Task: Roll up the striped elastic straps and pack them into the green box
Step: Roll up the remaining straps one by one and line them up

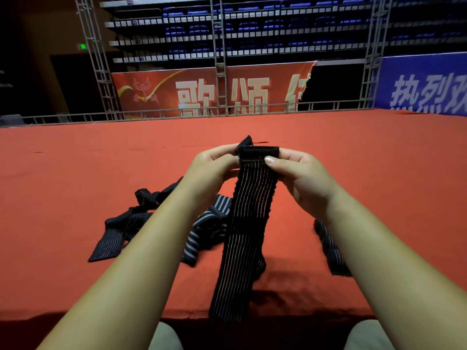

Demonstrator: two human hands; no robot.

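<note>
Striped strap (249,223) hangs over the red table (75,173), its top end pinched by your left hand (209,166) at 9 o'clock and right hand (303,175) at 3. Loose straps (113,236) are piled at 8 o'clock.

Long black elastic strap (249,223): thin white lengthwise stripes, plain black end band. Heap of dark fabric straps (118,233): fine white stripes; one broader grey-white. Flat cloth table cover (75,173): orange-red. Rear fabric banner (166,102): red, cream characters.
</note>
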